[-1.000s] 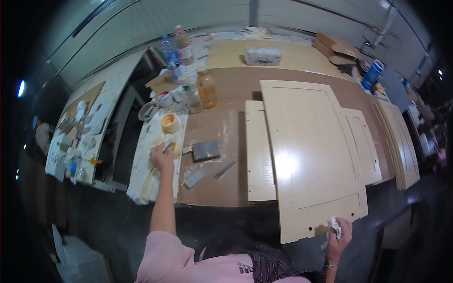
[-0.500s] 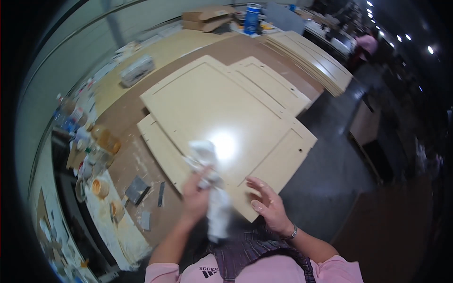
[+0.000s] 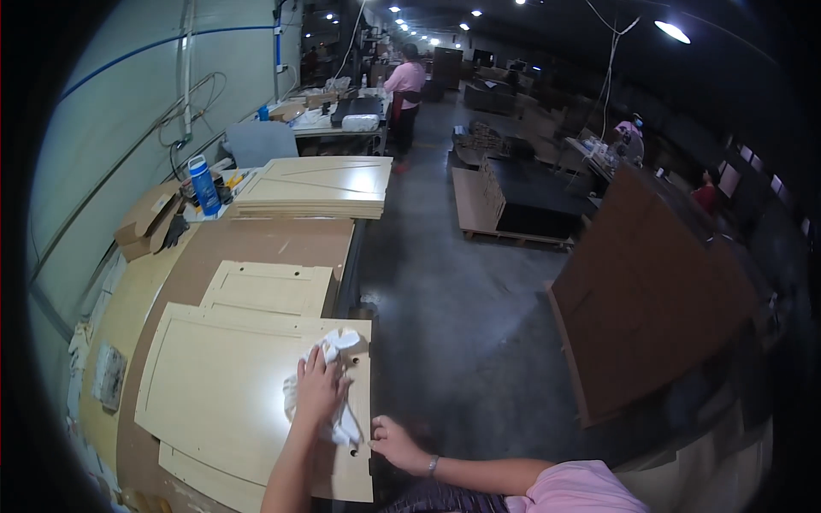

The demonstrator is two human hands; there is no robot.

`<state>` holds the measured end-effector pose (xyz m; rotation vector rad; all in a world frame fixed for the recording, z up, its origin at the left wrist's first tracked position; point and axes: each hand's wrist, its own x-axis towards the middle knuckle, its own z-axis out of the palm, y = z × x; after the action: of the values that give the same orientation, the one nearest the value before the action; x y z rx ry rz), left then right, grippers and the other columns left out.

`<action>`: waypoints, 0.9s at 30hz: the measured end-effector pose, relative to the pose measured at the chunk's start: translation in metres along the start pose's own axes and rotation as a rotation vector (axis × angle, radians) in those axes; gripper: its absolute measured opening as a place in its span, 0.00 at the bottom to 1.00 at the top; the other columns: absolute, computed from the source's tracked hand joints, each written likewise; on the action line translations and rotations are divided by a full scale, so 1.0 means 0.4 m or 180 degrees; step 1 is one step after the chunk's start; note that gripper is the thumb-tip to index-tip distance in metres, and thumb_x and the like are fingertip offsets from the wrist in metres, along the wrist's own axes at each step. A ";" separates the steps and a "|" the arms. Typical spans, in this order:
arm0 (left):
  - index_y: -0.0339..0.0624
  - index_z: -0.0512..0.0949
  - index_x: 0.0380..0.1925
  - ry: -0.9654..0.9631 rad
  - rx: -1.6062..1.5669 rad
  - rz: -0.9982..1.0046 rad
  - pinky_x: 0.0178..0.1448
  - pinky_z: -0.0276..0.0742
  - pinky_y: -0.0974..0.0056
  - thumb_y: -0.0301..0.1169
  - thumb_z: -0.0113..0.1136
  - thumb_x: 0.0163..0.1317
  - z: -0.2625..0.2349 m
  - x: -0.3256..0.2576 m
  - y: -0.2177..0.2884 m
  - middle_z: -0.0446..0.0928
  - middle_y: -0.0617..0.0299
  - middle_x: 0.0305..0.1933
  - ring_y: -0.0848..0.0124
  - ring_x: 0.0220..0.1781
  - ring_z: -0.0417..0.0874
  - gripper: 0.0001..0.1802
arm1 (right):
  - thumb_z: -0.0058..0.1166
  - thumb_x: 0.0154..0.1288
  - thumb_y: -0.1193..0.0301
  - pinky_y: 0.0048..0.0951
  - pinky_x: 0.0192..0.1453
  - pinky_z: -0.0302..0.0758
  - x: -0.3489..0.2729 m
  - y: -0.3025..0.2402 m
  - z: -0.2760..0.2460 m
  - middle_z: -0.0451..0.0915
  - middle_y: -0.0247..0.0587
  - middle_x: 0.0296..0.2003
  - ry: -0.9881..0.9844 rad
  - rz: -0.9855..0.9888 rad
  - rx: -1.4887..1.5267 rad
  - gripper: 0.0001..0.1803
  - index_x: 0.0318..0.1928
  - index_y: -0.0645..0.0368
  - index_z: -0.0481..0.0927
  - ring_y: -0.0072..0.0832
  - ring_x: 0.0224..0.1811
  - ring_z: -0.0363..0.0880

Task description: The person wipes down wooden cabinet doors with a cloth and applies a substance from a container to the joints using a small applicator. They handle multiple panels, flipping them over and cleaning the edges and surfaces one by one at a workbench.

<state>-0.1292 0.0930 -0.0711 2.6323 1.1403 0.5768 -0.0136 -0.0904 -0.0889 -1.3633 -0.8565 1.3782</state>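
Observation:
A large cream panel (image 3: pixel 222 368) with grooved lines and dark round holes along its right side lies on top of other panels on the bench. My left hand (image 3: pixel 318 389) presses a crumpled white cloth (image 3: pixel 344 339) onto it near the right edge, fingers bent over the fabric. At that same edge, lower down, is my right hand (image 3: pixel 398 446), its fingers curled against the panel's side. A smaller cream panel (image 3: pixel 269 286) sticks out beyond the far side of the large one. Part of another panel (image 3: pixel 201 479) shows beneath, at the near left.
Farther along the bench (image 3: pixel 282 235) are stacked cream panels (image 3: pixel 312 184), a blue bottle (image 3: pixel 204 186) and a cardboard box (image 3: pixel 147 221). A wrapped block (image 3: pixel 109 376) sits at left. Across the aisle stands a large brown board (image 3: pixel 650 299). A person in pink (image 3: pixel 406 81) stands farther off.
My view has swung right and up, bringing the aisle in. My left hand has brought the cloth to the panel's right side. My right hand has curled at the edge.

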 end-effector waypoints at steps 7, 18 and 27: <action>0.44 0.79 0.58 -0.0201 -0.0019 0.0475 0.79 0.52 0.36 0.43 0.63 0.64 0.004 0.014 0.005 0.69 0.46 0.72 0.49 0.79 0.62 0.24 | 0.60 0.66 0.82 0.22 0.45 0.74 0.032 0.036 0.008 0.80 0.34 0.37 -0.0239 -0.0034 0.0425 0.17 0.53 0.63 0.72 0.17 0.42 0.77; 0.30 0.84 0.50 -0.0371 -0.2967 0.0241 0.68 0.72 0.56 0.12 0.52 0.63 -0.195 -0.197 0.106 0.83 0.51 0.56 0.58 0.59 0.81 0.18 | 0.61 0.57 0.77 0.38 0.45 0.76 0.077 0.126 0.019 0.83 0.46 0.35 0.0484 -0.0935 -0.0432 0.13 0.42 0.63 0.75 0.38 0.39 0.83; 0.38 0.73 0.68 -0.0838 -0.0728 0.0682 0.73 0.68 0.54 0.31 0.66 0.69 0.067 0.039 0.092 0.69 0.48 0.73 0.56 0.72 0.71 0.28 | 0.59 0.57 0.73 0.38 0.42 0.78 0.041 0.217 -0.110 0.86 0.48 0.32 0.0510 -0.1050 -0.0920 0.15 0.46 0.60 0.80 0.37 0.34 0.85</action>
<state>-0.0837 0.0784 -0.0785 2.5507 0.6796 0.3575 0.0176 -0.1050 -0.1816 -1.4489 -1.1456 0.9051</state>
